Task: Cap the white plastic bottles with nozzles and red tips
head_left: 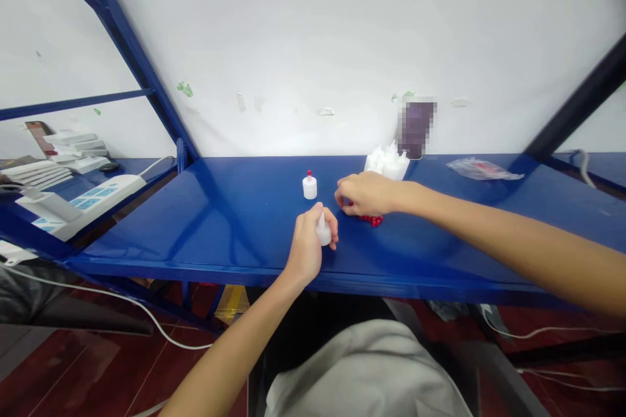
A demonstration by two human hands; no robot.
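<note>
My left hand [309,241] is wrapped around a small white nozzle bottle [323,233]; its pointed tip shows no red cap. Over a pile of small red caps [374,220], my right hand [364,194] has its fingers curled together at the pile's left side. A bit of red shows by those fingertips, but whether they grip a cap is hard to see. Farther back, a white bottle with a red cap [310,186] stands upright on the blue table. Behind my right hand is a cluster of white nozzle bottles [387,161], partly hidden by it.
The blue table [235,208] meets a white wall at the back. A phone-like dark object [417,127], blurred out, leans there. On the right lies a clear plastic bag [482,169]. A power strip [98,199] and stacked white boxes [78,146] sit beyond the left blue frame post.
</note>
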